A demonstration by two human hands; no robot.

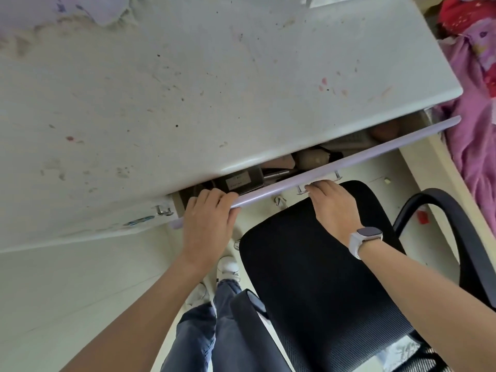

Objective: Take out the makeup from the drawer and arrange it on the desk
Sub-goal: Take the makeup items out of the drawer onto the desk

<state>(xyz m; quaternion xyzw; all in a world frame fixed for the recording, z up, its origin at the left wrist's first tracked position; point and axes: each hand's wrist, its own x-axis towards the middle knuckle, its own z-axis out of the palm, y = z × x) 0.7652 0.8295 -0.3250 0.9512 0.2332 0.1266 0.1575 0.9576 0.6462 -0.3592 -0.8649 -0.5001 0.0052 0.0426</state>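
I look down on a stained white table [188, 89] whose lilac-fronted drawer [349, 159] stands partly open along its near edge. My left hand [206, 224] grips the drawer front near its left end, fingers [214, 196] curled over the top edge and into the opening. My right hand [332, 208] holds the metal bar handle [319, 182] at the middle of the front, fingers hooked around it; a white smartwatch [365, 240] sits on that wrist. Inside the drawer, in shadow under the table edge, lie a dark box with a pale label [239, 181], a slim metallic tube [276, 173] and a rounded beige pouch [311, 158]; the rest I cannot make out. A black mesh office chair [322, 277] stands just below the drawer, with pink bedding [475, 135] at far right.
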